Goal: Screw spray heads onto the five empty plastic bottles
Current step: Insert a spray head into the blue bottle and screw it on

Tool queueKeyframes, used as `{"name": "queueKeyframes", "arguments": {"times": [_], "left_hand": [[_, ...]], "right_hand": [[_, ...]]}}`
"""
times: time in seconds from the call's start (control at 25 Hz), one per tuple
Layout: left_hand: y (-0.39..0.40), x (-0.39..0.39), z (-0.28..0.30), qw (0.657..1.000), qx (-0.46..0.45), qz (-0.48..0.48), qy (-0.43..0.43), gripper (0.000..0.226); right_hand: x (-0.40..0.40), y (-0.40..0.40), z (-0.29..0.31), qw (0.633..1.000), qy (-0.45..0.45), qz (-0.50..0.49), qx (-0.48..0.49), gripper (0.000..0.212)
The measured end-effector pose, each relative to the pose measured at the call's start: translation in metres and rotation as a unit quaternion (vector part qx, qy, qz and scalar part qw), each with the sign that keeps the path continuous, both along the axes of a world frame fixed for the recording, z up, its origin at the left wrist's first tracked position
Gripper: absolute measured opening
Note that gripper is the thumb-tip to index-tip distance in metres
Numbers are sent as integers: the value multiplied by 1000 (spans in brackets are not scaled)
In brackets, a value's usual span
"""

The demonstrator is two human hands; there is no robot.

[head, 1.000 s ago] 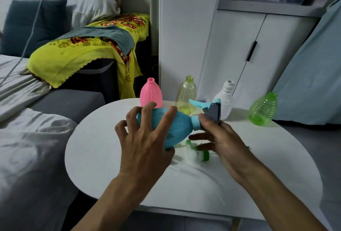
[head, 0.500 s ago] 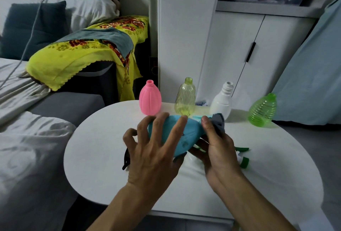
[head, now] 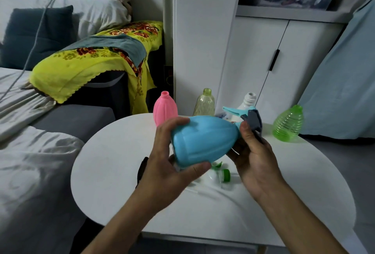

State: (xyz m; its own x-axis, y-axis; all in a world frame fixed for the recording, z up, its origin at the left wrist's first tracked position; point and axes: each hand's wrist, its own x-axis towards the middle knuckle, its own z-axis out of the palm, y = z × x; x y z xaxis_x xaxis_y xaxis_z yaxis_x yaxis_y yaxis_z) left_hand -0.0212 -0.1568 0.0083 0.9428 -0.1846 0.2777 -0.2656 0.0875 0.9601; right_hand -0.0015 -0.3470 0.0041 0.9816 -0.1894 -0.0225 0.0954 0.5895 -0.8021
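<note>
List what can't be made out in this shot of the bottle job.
- Head view: whether the spray head is fully threaded on the blue bottle; the right hand covers the neck.
- The loose spray heads on the table: the left hand and bottle hide most, so no count. Only a green-collared one and a black part show.
- The white bottle: its lower body is hidden by the spray head.

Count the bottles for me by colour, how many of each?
Blue bottle: 1, held in both hands
Pink bottle: 1
Yellowish clear bottle: 1
White bottle: 1
Green bottle: 1
Total: 5 bottles
</note>
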Motion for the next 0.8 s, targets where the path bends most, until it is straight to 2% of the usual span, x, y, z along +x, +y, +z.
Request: {"name": "queueKeyframes", "arguments": {"times": [0.04, 0.16, 0.2, 0.24, 0.28, 0.36, 0.44, 0.52, 0.56, 0.68, 0.72, 0.8], "left_hand": [[0, 0, -2, 1000, 26, 2, -12, 81], [11, 4, -2, 987, -57, -66, 134, 72], [11, 2, 3, 986, -46, -70, 145, 67], [12, 2, 7, 994, 19, -51, 89, 66], [10, 1, 9, 996, 86, -11, -11, 69], [7, -1, 6, 982, 153, 28, -111, 74], [11, 3, 4, 998, 58, -37, -2, 80], [13, 5, 3, 991, -3, -89, 101, 77], [13, 4, 4, 988, -10, -93, 120, 76], [7, 2, 3, 994, 94, 16, -50, 89], [5, 3, 0, 992, 101, 28, -69, 90], [6, 3, 2, 998, -11, -31, 53, 84]], "right_hand": [[1, -1, 0, 1000, -2, 12, 13, 18], [2, -3, -1, 998, -32, 31, -32, 19], [2, -3, -1, 997, -40, 31, -52, 18], [2, -3, -1, 997, -40, 28, -63, 18], [3, -3, -2, 997, -33, 26, -63, 18], [4, -6, 0, 999, -20, 26, -42, 19], [5, -10, 2, 998, -37, 35, -29, 18], [4, -10, 3, 995, -64, 52, -47, 18], [4, -10, 2, 995, -66, 55, -59, 18], [3, -9, 3, 997, -43, 43, -48, 19], [3, -10, 4, 997, -45, 41, -42, 19], [2, -11, 7, 996, -61, 56, -43, 18]]}}
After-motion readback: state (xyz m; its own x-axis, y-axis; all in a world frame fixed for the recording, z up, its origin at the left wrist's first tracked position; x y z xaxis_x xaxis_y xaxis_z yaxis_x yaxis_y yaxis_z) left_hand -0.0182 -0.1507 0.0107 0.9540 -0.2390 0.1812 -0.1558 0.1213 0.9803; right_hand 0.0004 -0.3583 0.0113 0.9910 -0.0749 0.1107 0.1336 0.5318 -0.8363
